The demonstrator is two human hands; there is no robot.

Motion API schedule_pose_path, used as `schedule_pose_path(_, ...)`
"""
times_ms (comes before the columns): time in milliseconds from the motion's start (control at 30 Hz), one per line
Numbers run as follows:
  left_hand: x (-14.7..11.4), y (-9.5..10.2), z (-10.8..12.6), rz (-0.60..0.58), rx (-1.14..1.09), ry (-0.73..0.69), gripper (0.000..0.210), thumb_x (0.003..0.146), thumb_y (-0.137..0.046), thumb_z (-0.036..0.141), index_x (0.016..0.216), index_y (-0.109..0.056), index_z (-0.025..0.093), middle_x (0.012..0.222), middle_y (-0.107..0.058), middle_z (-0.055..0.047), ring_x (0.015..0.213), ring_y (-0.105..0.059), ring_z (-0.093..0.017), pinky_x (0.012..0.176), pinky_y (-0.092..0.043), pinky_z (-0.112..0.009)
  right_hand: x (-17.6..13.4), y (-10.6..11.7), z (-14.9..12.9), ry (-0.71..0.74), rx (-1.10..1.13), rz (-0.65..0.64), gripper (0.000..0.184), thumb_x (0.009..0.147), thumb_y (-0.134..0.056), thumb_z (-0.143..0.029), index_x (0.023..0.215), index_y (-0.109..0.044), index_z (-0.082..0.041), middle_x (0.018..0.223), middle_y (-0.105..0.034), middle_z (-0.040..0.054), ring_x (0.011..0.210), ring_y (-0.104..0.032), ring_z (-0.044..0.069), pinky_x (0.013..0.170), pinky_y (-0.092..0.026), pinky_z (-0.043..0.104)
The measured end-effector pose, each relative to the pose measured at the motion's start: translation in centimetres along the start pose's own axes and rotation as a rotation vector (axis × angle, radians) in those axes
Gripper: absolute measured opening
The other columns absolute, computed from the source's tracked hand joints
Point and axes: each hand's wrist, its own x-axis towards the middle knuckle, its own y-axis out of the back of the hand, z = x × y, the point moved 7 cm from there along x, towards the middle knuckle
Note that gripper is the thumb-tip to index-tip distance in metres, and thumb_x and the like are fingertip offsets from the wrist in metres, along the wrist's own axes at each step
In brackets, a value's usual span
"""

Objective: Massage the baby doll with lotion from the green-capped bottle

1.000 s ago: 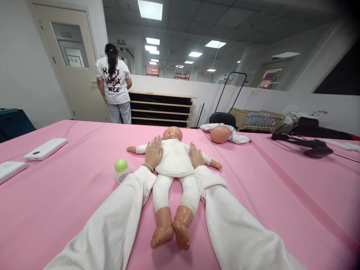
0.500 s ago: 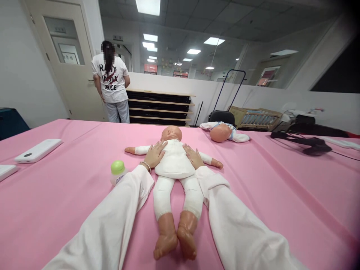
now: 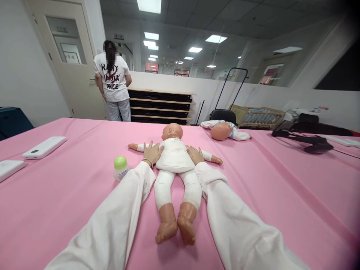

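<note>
- Doll (image 3: 174, 155) in white lies flat mid-worktop (image 3: 84, 168), pink cover under it, head at the far end turned sideways, feet toward the wearer, arms out.
- Left hand (image 3: 152, 153), bracelet (image 3: 147, 161) at the wrist: laid against the doll's side and upper arm, fingers spread, thumb on the torso.
- Right hand (image 3: 195, 154): same on the opposite side, fingers slightly apart, pinching nothing I can see. Can't tell how hard either presses.
- Green-capped bottle (image 3: 120, 164): upright, just beside the left sleeve (image 3: 109, 210).
- Second doll (image 3: 221, 131): far edge of the worktop, to the right.
- Another person (image 3: 114, 80) near the door (image 3: 67, 67), back to us.
</note>
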Motion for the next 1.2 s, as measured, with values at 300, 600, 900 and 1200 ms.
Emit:
schedule_pose_path(300, -0.2, 0.0, 0.0, -0.004, -0.010, 0.031, 0.050, 0.090, -0.019, 0.050, 0.125, -0.046, 0.026, 0.134, -0.047, -0.003, 0.136, -0.021, -0.027, 0.106, -0.002, -0.064, -4.7, -3.3, -3.9, 0.006, 0.053, -0.040, 0.046, 0.092, -0.039, -0.043, 0.128, -0.047, -0.015, 0.138, -0.035, 0.0102, 0.132, -0.024, 0.026, 0.109, -0.012, 0.049)
schedule_pose_path(600, -0.2, -0.3, -0.3, -0.011, -0.015, 0.060, 0.053, 0.090, -0.019, 0.051, 0.131, -0.040, 0.026, 0.138, -0.041, -0.002, 0.136, -0.020, -0.025, 0.108, -0.002, -0.062, -9.9, -8.4, -8.1, 0.061, 0.141, -0.253, 0.038, 0.097, -0.030, -0.029, 0.134, -0.039, -0.023, 0.138, -0.037, 0.0049, 0.128, -0.034, 0.018, 0.110, -0.019, 0.048)
schedule_pose_path(900, -0.2, -0.3, -0.6, 0.025, -0.017, 0.080, 0.057, 0.089, -0.019, 0.053, 0.134, -0.038, 0.023, 0.141, -0.036, -0.003, 0.136, -0.020, -0.024, 0.109, -0.004, -0.059, -10.3, -7.6, -7.6, 0.004, 0.116, -0.295, 0.043, 0.097, -0.021, -0.027, 0.137, -0.035, -0.020, 0.141, -0.031, -0.0008, 0.133, -0.026, 0.015, 0.114, -0.010, 0.045)
schedule_pose_path(1200, -0.4, 0.7, -2.6, 0.087, 0.106, 0.210, 0.052, 0.091, -0.021, 0.041, 0.135, -0.037, 0.019, 0.145, -0.029, -0.005, 0.138, -0.013, -0.024, 0.109, -0.005, -0.060, -10.3, -7.3, -4.8, -0.140, 0.038, -0.092, 0.041, 0.095, -0.028, -0.030, 0.127, -0.048, -0.014, 0.135, -0.042, 0.0063, 0.129, -0.030, 0.020, 0.110, -0.012, 0.045)
